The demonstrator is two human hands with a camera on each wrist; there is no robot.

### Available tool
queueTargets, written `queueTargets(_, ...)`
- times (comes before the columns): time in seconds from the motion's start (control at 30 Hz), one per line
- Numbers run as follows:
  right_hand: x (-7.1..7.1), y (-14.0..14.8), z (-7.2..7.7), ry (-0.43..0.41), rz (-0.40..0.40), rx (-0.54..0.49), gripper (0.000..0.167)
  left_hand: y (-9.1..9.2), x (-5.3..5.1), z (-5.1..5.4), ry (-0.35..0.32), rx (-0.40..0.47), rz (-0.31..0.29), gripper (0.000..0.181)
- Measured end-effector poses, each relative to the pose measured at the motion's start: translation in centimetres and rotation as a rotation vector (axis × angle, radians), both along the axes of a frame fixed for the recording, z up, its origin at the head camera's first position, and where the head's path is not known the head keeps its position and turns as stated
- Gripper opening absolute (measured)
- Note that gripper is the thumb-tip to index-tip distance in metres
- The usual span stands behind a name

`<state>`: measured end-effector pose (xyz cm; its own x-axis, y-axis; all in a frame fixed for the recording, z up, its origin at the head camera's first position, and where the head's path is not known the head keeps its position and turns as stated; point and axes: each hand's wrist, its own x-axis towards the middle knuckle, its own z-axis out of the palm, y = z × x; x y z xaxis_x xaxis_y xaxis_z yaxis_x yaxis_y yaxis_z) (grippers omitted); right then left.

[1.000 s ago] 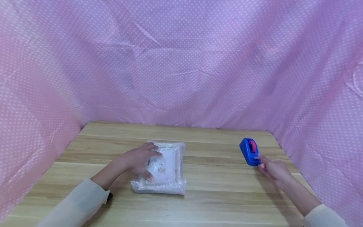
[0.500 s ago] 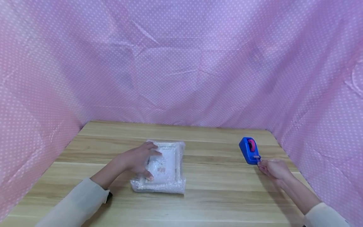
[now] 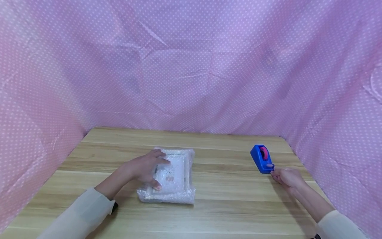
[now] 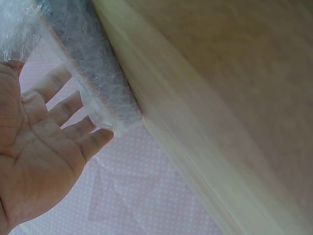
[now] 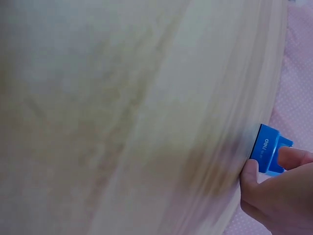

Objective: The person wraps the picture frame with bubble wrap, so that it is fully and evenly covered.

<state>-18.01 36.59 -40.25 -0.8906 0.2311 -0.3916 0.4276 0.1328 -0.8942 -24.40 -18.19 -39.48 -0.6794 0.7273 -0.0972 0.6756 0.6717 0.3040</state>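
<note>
A flat picture frame in clear bubble wrap lies on the table, a little left of the middle. My left hand rests on its left part with the fingers spread. In the left wrist view, the fingertips of the left hand touch the edge of the bubble wrap. Far to the right stands a blue tape dispenser with a pink core. My right hand holds its near end. The right wrist view has the thumb and a finger of the right hand at the dispenser's lettered face.
The wooden table extends between the two hands. Pink polka-dot cloth hangs behind it and along both sides.
My right hand has drawn slightly back to the front corner of the tape dispenser, which has shifted slightly left. The left hand and the wrapped picture frame stay in place.
</note>
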Motion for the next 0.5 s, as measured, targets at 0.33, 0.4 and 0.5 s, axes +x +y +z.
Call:
queueTargets(0.33, -0.71, -0.27, -0.16, -0.049, 0.016, 0.229, 0.017, 0.08, -0.12, -0.14, -0.015, -0.005, 0.009, 0.093)
queueTargets(0.4, -0.87, -0.36, -0.2, -0.046, 0.01, 0.269, 0.016, 0.05, -0.15, -0.15, -0.014, -0.005, 0.011, 0.094)
queueTargets(0.5, -1.05, -0.42, -0.46, -0.039, 0.006, 0.346, 0.013, -0.01, -0.13, -0.21, -0.02, -0.006, 0.017, 0.093)
